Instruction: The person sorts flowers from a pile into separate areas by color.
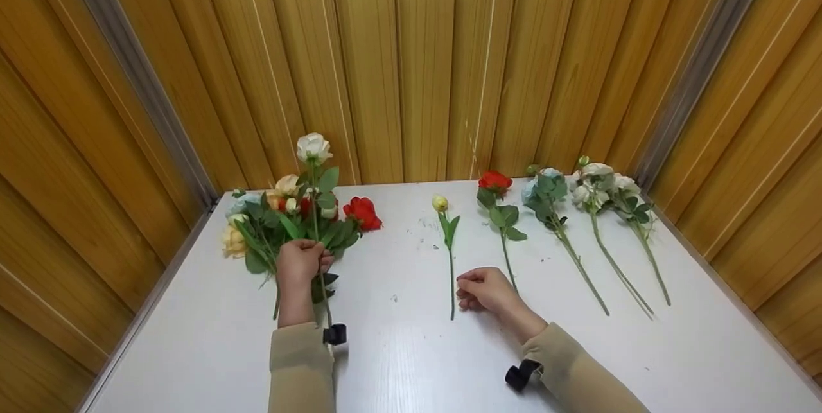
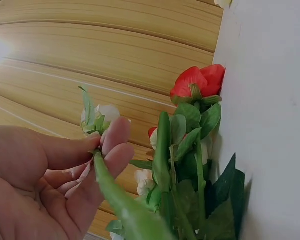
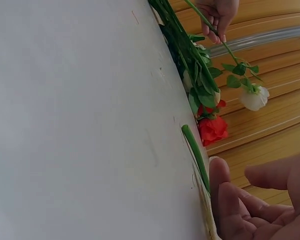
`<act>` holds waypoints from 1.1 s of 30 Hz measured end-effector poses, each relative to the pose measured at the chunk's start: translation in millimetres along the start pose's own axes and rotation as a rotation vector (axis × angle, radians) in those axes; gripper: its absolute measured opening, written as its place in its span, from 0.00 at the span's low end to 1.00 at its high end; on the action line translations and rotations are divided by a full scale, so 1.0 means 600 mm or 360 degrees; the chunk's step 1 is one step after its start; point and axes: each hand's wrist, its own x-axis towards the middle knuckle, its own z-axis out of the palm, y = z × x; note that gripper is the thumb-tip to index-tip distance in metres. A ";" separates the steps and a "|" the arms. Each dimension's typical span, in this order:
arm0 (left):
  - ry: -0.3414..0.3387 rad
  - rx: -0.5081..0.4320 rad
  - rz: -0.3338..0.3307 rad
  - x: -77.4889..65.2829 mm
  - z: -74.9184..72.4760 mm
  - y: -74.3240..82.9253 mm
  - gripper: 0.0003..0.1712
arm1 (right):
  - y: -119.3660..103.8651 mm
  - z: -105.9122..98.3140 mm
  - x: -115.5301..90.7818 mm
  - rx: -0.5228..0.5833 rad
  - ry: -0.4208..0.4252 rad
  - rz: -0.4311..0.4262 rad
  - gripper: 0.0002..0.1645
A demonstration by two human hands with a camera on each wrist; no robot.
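My left hand (image 1: 300,265) pinches the green stem of a white rose (image 1: 314,148) between thumb and fingertips. The rose stands up, head at the top, and its stem (image 2: 112,187) runs down past the palm in the left wrist view. Behind that hand lies a bunch of mixed flowers with a red rose (image 1: 363,213) at its right side. Beside the lower stem of a yellow tulip (image 1: 440,203) is my right hand (image 1: 491,291). Its fingers are loosely bent, and in the right wrist view the thumb (image 3: 272,172) stands apart from the index finger with nothing between them.
Right of the tulip lie another red rose (image 1: 495,181), a pale blue flower stem (image 1: 544,189) and white flowers (image 1: 594,191) on the white table (image 1: 398,361). Ribbed wood-look walls (image 1: 424,66) enclose the back and both sides.
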 end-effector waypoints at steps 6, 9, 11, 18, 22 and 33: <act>-0.0043 -0.0103 0.0064 -0.008 0.027 0.015 0.20 | -0.008 0.001 -0.006 -0.0042 -0.0006 -0.0019 0.16; -0.0102 -0.0168 0.0102 -0.015 0.044 0.024 0.18 | -0.012 0.002 -0.008 -0.0102 -0.0017 -0.0052 0.16; -0.0151 -0.0185 0.0135 -0.021 0.058 0.028 0.16 | -0.014 0.003 -0.009 -0.0124 -0.0042 -0.0075 0.16; -0.0357 -0.0136 0.0203 -0.044 0.109 0.039 0.11 | -0.021 0.009 -0.017 -0.0134 -0.0185 -0.0207 0.18; -0.0513 -0.0125 0.0192 -0.059 0.137 0.045 0.11 | -0.025 0.012 -0.022 -0.0112 -0.0281 -0.0269 0.19; -0.0866 -0.0144 0.0250 -0.098 0.202 0.043 0.13 | -0.029 0.030 -0.035 0.0038 -0.0462 -0.0387 0.26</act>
